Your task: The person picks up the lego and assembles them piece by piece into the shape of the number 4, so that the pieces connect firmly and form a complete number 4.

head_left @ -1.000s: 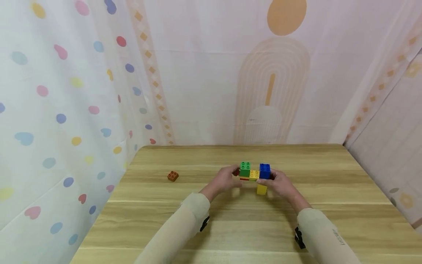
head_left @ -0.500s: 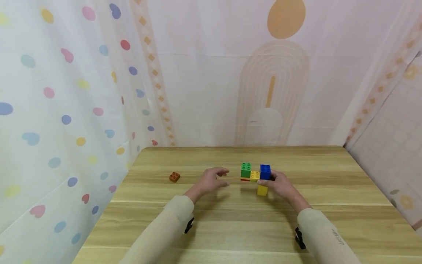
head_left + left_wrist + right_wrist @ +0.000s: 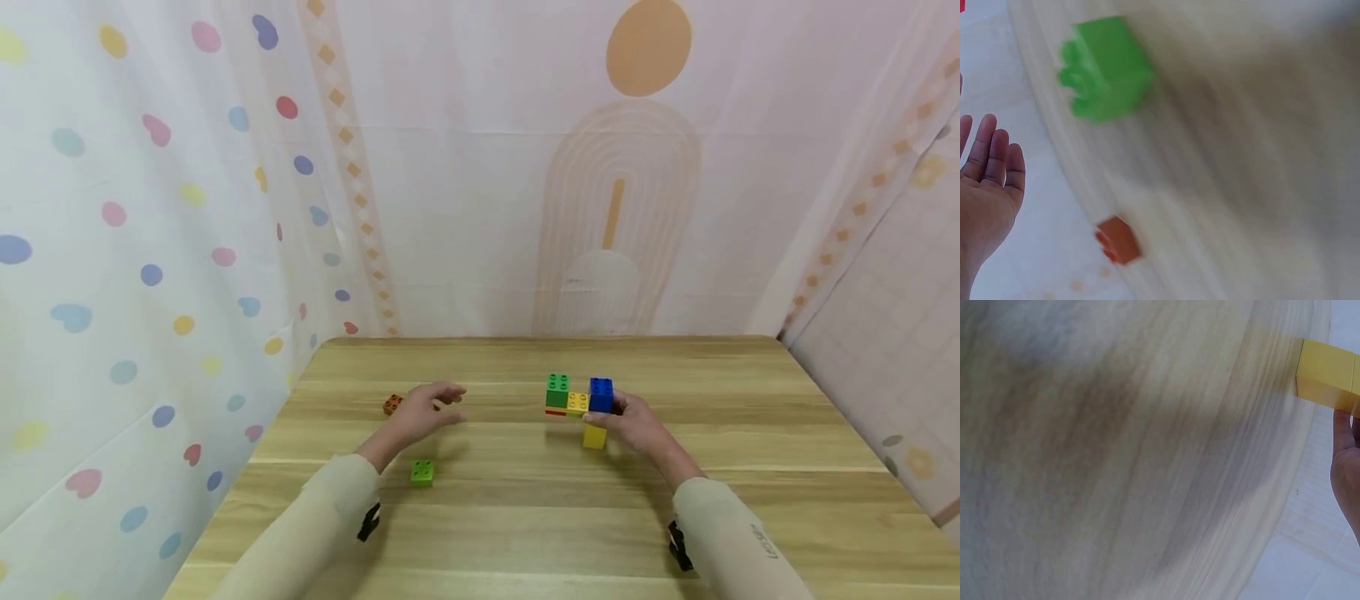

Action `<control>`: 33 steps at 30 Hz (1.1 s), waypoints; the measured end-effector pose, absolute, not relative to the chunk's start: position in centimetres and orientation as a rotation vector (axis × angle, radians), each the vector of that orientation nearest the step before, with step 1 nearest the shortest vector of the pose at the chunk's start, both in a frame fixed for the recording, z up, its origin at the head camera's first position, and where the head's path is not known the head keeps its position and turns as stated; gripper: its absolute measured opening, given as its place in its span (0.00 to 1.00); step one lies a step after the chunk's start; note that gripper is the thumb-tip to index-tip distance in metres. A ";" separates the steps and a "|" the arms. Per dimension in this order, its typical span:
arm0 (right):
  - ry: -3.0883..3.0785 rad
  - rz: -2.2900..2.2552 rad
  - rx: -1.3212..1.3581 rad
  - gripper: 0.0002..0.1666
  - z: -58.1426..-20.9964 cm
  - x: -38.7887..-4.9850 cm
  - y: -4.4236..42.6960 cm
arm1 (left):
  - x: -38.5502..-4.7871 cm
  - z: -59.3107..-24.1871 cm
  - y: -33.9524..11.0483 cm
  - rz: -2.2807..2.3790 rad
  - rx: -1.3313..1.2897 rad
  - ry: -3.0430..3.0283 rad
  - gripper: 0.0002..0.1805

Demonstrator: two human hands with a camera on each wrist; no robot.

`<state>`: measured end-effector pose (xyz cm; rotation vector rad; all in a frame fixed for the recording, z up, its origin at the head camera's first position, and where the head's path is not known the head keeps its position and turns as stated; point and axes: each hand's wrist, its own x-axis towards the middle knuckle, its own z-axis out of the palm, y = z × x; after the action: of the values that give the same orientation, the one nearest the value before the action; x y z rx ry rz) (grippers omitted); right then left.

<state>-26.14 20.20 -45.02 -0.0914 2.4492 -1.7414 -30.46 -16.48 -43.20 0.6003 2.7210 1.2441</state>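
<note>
My right hand [image 3: 636, 423] grips a toy-brick assembly near its blue brick [image 3: 601, 394], thumb in front. A green brick [image 3: 557, 390] tops its left end, with a red edge beneath. Between them is a low yellow brick [image 3: 577, 403]. Below the blue one extends a yellow block [image 3: 595, 437], also seen as a yellow block [image 3: 1329, 372] in the right wrist view. My left hand [image 3: 420, 415] holds nothing; its fingers point right. It partly covers a brown brick [image 3: 392, 405]. A light green brick [image 3: 422, 473] lies just below that hand; both loose bricks show in the left wrist view.
The wooden table [image 3: 510, 533] carries the loose bricks on its left side. Its far edge meets a patterned curtain [image 3: 480, 208], and a dotted curtain [image 3: 187, 400] hangs along the left. A black strap piece [image 3: 370, 522] shows under the left sleeve.
My left hand has let go of the assembly's left end and moved left to near the brown brick. The light green brick has come into sight. My right hand keeps its grip.
</note>
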 end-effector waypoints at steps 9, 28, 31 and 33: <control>2.458 -1.735 -0.073 0.35 -45.1 -26.2 20.0 | -27.9 -45.5 -21.8 1.180 0.633 2.660 0.26; 2.451 -1.733 -0.064 0.36 -45.3 -26.3 20.3 | -25.6 -47.3 -24.1 1.116 0.649 2.592 0.32; 2.455 -1.735 -0.064 0.35 -45.3 -26.3 20.3 | -25.6 -47.4 -24.2 1.110 0.660 2.602 0.30; 2.455 -1.736 -0.073 0.35 -45.3 -26.3 20.3 | -25.5 -47.4 -24.1 1.112 0.685 2.602 0.26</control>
<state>-26.27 20.26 -45.34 -0.0727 2.4546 -1.7359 -25.53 -24.11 -47.45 0.6845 2.6015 1.1123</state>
